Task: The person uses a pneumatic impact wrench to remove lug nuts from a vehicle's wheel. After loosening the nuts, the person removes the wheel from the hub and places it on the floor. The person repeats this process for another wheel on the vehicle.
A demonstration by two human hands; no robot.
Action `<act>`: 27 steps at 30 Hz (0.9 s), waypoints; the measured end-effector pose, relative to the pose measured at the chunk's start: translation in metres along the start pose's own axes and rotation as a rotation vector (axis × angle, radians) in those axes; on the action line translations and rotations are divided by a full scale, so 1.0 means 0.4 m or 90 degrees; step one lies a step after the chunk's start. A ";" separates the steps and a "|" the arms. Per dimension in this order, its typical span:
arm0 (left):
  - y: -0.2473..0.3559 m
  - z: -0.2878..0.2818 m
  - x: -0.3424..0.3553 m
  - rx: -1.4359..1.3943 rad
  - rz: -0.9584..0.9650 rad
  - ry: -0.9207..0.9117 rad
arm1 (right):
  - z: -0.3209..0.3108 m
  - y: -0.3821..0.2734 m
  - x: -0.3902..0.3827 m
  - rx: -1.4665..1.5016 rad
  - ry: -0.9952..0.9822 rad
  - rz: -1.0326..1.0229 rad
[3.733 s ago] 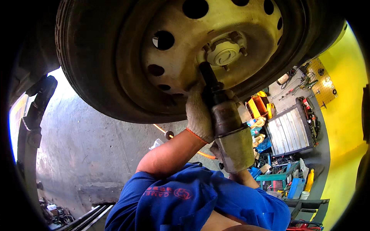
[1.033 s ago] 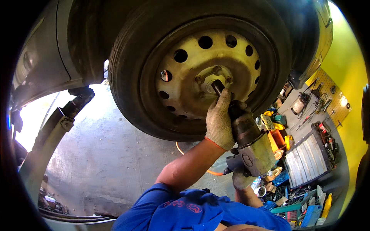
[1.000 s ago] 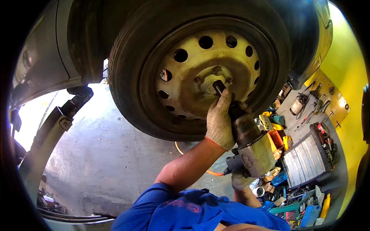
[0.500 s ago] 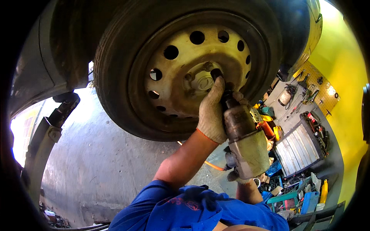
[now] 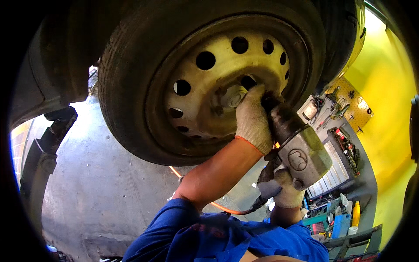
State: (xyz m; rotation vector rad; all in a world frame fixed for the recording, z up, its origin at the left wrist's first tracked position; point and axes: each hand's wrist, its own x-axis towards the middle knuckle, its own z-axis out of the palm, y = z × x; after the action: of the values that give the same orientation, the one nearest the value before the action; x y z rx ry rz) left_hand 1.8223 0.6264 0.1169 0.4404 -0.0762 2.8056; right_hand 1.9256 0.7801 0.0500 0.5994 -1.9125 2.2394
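Note:
A wheel with a dark tyre [image 5: 131, 118] and a worn steel rim [image 5: 192, 100] hangs before me, its hub [image 5: 233, 96] at the middle. My gloved left hand [image 5: 255, 115] is closed round the front end of an impact wrench [image 5: 305, 155], beside the hub. A black socket [image 5: 248, 81] shows past its fingertips, close to the rim's centre; whether it sits on a bolt or nut is hidden. Lower right, my gloved right hand [image 5: 289, 190] is wrapped around the wrench's handle. The tool slants, its rear end toward the lower right.
An orange air hose [image 5: 227, 211] runs from the handle behind my left arm. A lift arm [image 5: 48, 153] stands at left under the car body [image 5: 48, 65]. To the right are a tool chest [image 5: 334, 170], a pegboard [image 5: 353, 102], crates [image 5: 318, 222] and a yellow wall [image 5: 393, 144].
The impact wrench's rear end has swung right and up, turning its side toward me. My right hand and the hose now show more. The left hand remains near the hub.

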 end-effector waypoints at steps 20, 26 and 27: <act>0.018 -0.008 0.038 0.163 0.086 0.125 | -0.021 0.105 0.025 0.011 0.017 -0.023; 0.031 -0.031 0.059 0.224 0.139 0.118 | 0.021 0.048 0.039 -0.021 -0.027 -0.023; 0.032 -0.039 0.061 0.221 0.139 0.111 | 0.021 0.045 0.043 -0.015 -0.037 -0.013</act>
State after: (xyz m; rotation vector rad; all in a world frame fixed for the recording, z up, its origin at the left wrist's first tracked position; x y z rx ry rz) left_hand 1.7917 0.6229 0.1094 0.2742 0.4302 3.0675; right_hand 1.9053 0.7661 0.0412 0.6851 -1.9479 2.2077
